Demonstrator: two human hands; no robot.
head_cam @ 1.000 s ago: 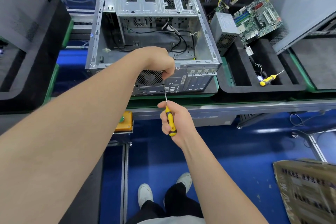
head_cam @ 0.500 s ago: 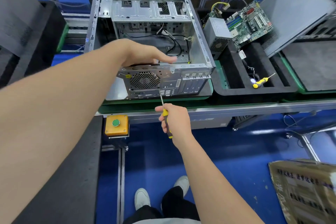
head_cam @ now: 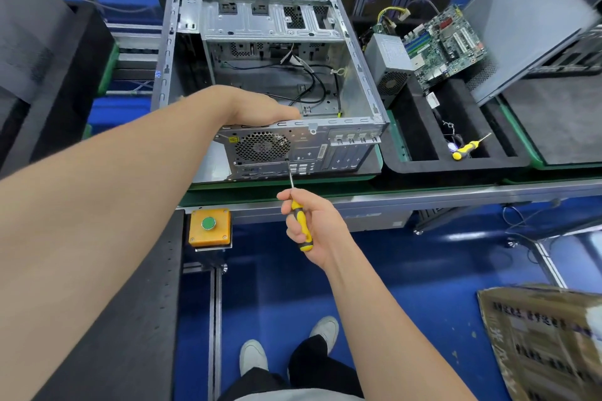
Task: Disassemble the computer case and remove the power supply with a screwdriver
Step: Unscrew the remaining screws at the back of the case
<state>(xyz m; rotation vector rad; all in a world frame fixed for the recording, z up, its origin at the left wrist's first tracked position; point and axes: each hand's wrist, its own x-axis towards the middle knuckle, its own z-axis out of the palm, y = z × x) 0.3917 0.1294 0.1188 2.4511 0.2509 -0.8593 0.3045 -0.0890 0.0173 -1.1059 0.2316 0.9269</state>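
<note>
Case (head_cam: pixel 277 26): bare sheet metal, pale grey, smooth, with what I read as a dull sheen.
Screwdriver (head_cam: pixel 295 207): yellow and black plastic handle, slightly glossy; thin bright metal shaft.
Power supply (head_cam: pixel 386 55): grey metal, matt.
Tray (head_cam: pixel 423 166): black foam, matt, looks faintly rough to me.
Circuit board (head_cam: pixel 443 42): green, glossy.
Floor (head_cam: pixel 407 270): blue, smooth, glossy.
Box (head_cam: pixel 537 352): brown cardboard, creased.
</note>
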